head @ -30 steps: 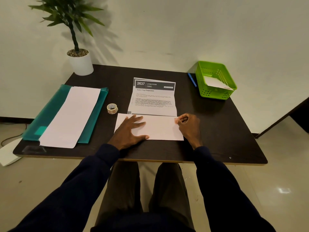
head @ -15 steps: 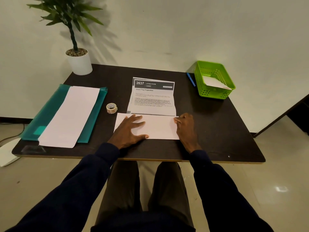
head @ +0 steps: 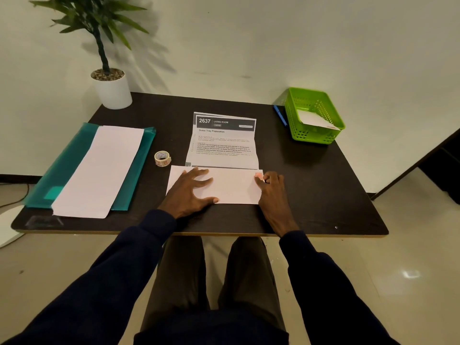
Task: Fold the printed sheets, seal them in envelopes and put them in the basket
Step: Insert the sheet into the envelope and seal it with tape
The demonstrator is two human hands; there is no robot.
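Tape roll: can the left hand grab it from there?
Probably yes. The tape roll sits just beyond the left hand, only bare table between; that hand lies flat, holding nothing.

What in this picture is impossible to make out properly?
All from the head view:
- Body text on the printed sheet: too small to read.
- The white paper: partly covered by the left hand; envelope or folded sheet, unclear.
- A pink thing at the right hand fingertips: too small to identify.
- The white slip in the green basket: lower part hidden by the wall.
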